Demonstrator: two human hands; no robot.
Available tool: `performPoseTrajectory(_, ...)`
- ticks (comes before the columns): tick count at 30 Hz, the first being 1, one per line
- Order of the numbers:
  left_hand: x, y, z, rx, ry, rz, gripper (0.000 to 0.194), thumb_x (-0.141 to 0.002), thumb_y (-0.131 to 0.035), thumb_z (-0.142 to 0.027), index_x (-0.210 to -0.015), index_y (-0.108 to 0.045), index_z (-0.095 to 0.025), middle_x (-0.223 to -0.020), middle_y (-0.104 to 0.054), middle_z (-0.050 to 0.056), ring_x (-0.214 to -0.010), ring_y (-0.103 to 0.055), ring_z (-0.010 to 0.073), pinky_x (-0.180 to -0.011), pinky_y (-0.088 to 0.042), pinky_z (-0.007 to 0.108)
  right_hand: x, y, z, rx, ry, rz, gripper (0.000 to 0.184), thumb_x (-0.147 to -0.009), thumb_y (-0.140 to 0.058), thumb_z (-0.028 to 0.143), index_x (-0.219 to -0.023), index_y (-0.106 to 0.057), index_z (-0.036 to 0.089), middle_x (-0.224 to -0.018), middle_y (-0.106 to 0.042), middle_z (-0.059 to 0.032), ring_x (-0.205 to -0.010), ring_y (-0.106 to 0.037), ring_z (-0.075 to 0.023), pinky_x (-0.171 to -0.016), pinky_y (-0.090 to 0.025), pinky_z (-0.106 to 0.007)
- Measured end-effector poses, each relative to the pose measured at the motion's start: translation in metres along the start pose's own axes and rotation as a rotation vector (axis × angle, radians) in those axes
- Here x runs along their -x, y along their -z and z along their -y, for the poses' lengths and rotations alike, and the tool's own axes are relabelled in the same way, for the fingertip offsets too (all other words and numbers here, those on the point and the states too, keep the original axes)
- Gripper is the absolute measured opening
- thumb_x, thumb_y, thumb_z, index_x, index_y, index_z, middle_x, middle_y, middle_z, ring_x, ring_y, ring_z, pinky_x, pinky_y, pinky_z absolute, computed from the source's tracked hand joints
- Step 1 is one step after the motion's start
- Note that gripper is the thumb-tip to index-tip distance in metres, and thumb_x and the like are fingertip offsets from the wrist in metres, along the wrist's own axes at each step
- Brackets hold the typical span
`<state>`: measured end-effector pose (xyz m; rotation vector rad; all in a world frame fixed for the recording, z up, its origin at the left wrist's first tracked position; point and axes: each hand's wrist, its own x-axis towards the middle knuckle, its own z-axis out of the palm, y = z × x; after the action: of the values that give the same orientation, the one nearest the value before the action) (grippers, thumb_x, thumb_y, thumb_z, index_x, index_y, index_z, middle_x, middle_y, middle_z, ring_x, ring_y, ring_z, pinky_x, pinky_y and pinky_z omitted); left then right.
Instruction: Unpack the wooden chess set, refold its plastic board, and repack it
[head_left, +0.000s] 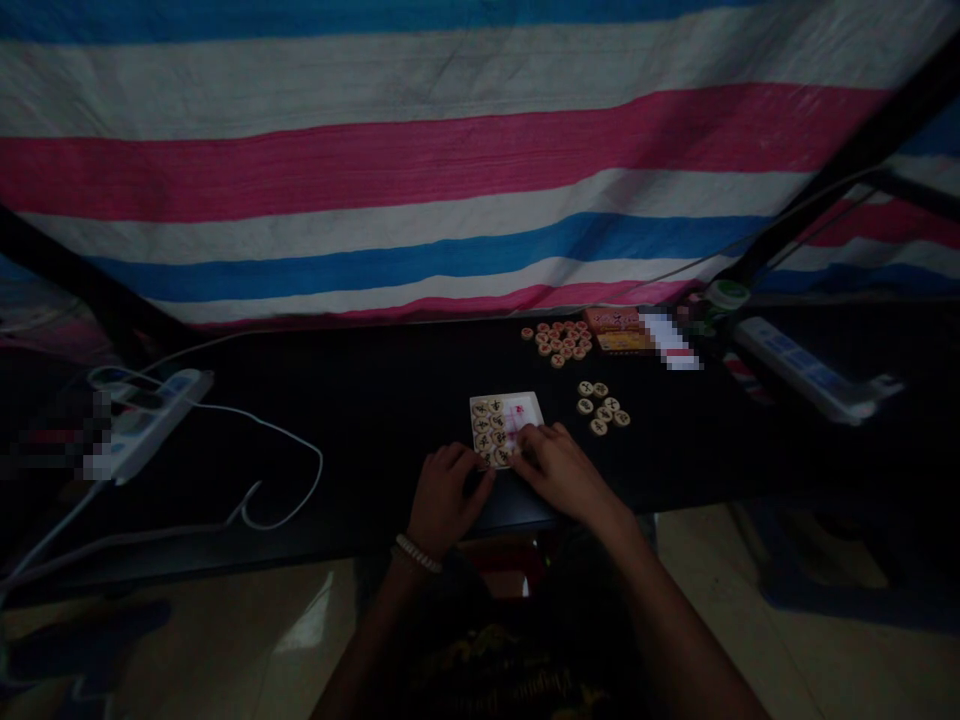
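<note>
On a dark table lies a small white tray [525, 404] with several round wooden game discs in its left part. My left hand [446, 495], with a bead bracelet on the wrist, rests at the tray's near left corner with its fingers curled. My right hand [559, 468] lies over the tray's near right corner, fingers bent and pinched at the discs there; what they hold is hidden. A loose cluster of discs [602, 407] sits just right of the tray. A bigger heap of discs [561, 342] lies farther back.
A red and yellow box [616, 330] sits behind the heap, next to a green-capped bottle [724, 296]. White power strips lie at the left [150, 420] and right [806, 370], with a white cable [285, 450] looping across the table. A striped tarp [450, 150] hangs behind.
</note>
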<state>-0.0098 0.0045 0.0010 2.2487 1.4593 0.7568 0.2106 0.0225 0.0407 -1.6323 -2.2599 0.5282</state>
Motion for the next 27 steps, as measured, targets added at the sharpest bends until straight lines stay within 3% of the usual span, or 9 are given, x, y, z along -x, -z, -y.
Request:
performPoseTrajectory(4, -0.001, 0.000, 0.000, 0.008, 0.003, -0.002, 0.010, -0.103, -0.063, -0.032, -0.097, -0.065, -0.024, -0.101, -0.068, 0.005, -0.098, -0.064, 0.0261, -0.087, -0.048, 0.042, 0.000, -0.002, 0.002, -0.136, -0.041, -0.045, 0.004, -0.096, -0.066, 0.024, -0.098, -0.063, 0.023, -0.091, -0.074, -0.0028, -0.088, -0.067, -0.0230, -0.091, -0.048, -0.038)
performPoseTrajectory(8, -0.001, 0.001, -0.001, 0.010, 0.003, -0.011, 0.009, -0.103, -0.063, -0.031, -0.096, -0.064, -0.024, -0.100, -0.068, 0.005, -0.098, -0.063, 0.0263, -0.087, -0.049, 0.043, 0.007, -0.002, -0.011, -0.271, -0.084, -0.247, 0.007, -0.096, -0.065, 0.027, -0.102, -0.068, 0.023, -0.098, -0.071, -0.0047, -0.092, -0.067, -0.0226, -0.084, -0.052, -0.034)
performPoseTrajectory(14, -0.001, 0.002, -0.002, -0.001, 0.008, 0.007, 0.010, -0.102, -0.064, -0.031, -0.095, -0.064, -0.024, -0.101, -0.069, 0.005, -0.097, -0.064, 0.0269, -0.085, -0.048, 0.043, 0.021, -0.005, -0.073, -0.115, -0.222, -0.461, 0.025, -0.099, -0.058, 0.032, -0.109, -0.077, 0.019, -0.109, -0.067, -0.0124, -0.093, -0.068, -0.0263, -0.089, -0.057, -0.044)
performPoseTrajectory(16, -0.001, 0.003, -0.003, 0.009, 0.010, 0.006, 0.009, -0.102, -0.064, -0.030, -0.096, -0.065, -0.023, -0.101, -0.069, 0.005, -0.097, -0.063, 0.0269, -0.085, -0.047, 0.043, 0.023, -0.006, -0.079, -0.072, -0.235, -0.526, 0.028, -0.099, -0.056, 0.032, -0.111, -0.077, 0.017, -0.119, -0.063, -0.0163, -0.102, -0.067, -0.0293, -0.094, -0.057, -0.049)
performPoseTrajectory(18, -0.001, 0.003, -0.003, 0.011, 0.006, 0.006, 0.009, -0.102, -0.064, -0.030, -0.096, -0.065, -0.023, -0.100, -0.068, 0.005, -0.097, -0.063, 0.0269, -0.085, -0.047, 0.042, 0.023, -0.006, -0.069, -0.062, -0.226, -0.602, 0.029, -0.101, -0.056, 0.033, -0.114, -0.076, 0.018, -0.127, -0.060, -0.0182, -0.113, -0.064, -0.0315, -0.099, -0.056, -0.051)
performPoseTrajectory(20, -0.002, 0.003, -0.004, 0.010, 0.002, 0.006, 0.009, -0.102, -0.064, -0.030, -0.097, -0.065, -0.023, -0.100, -0.068, 0.005, -0.097, -0.063, 0.0269, -0.084, -0.047, 0.042, 0.022, -0.009, -0.045, -0.111, -0.154, -0.577, 0.026, -0.102, -0.057, 0.034, -0.115, -0.075, 0.020, -0.126, -0.062, -0.0159, -0.116, -0.063, -0.0303, -0.102, -0.055, -0.049)
performPoseTrajectory(23, -0.002, 0.002, -0.003, 0.006, 0.001, 0.004, 0.009, -0.102, -0.064, -0.031, -0.097, -0.065, -0.023, -0.099, -0.068, 0.005, -0.096, -0.063, 0.0266, -0.085, -0.046, 0.042, 0.016, -0.016, -0.004, -0.226, -0.026, -0.332, 0.020, -0.102, -0.061, 0.032, -0.116, -0.073, 0.023, -0.114, -0.069, -0.0101, -0.112, -0.066, -0.0271, -0.100, -0.056, -0.043)
performPoseTrajectory(25, -0.002, 0.001, -0.003, -0.004, 0.003, 0.001, 0.008, -0.102, -0.065, -0.030, -0.097, -0.065, -0.023, -0.100, -0.068, 0.005, -0.096, -0.062, 0.0264, -0.085, -0.046, 0.042, 0.008, -0.022, 0.015, -0.273, -0.016, -0.181, 0.020, -0.101, -0.063, 0.027, -0.118, -0.072, 0.023, -0.113, -0.071, -0.0091, -0.111, -0.067, -0.0257, -0.099, -0.056, -0.040)
performPoseTrajectory(27, -0.001, 0.001, -0.002, -0.016, 0.004, 0.001, 0.007, -0.101, -0.065, -0.030, -0.097, -0.065, -0.023, -0.100, -0.068, 0.005, -0.097, -0.062, 0.0266, -0.085, -0.047, 0.042, 0.000, -0.026, 0.024, -0.316, -0.067, -0.112, 0.023, -0.098, -0.064, 0.021, -0.120, -0.071, 0.021, -0.115, -0.071, -0.0096, -0.107, -0.069, -0.0234, -0.095, -0.056, -0.037)
